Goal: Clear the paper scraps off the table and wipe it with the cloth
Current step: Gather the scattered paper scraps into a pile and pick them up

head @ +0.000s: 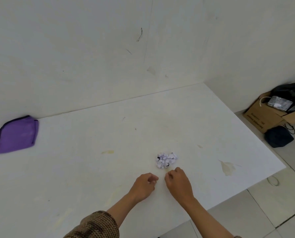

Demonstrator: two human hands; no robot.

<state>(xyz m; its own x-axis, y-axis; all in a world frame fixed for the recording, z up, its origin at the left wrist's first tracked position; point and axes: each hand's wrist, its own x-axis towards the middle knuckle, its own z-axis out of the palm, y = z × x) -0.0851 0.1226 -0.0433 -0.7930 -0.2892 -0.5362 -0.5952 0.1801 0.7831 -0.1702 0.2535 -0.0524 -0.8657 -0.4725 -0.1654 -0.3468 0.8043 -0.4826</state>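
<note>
Brown knit sleeve (98, 225) covers the left forearm. Low over the white table (74, 177), the left hand (144, 185) and right hand (177, 183) sit close together, each with its fingers curled inward (whether either pinches a tiny scrap cannot be told). Crumpled paper scraps (166, 160) lie heaped just beyond the right hand's knuckles. The folded purple cloth (15, 134) lies well away, far left of the left hand, against the wall (74, 48).

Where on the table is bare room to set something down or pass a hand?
Widest bare stretch: table between purple cloth and paper scraps. Also free: from the scraps back to the wall, and right of them to the table edge, stains only. Crowded: left hand and right hand close before the scraps.
</note>
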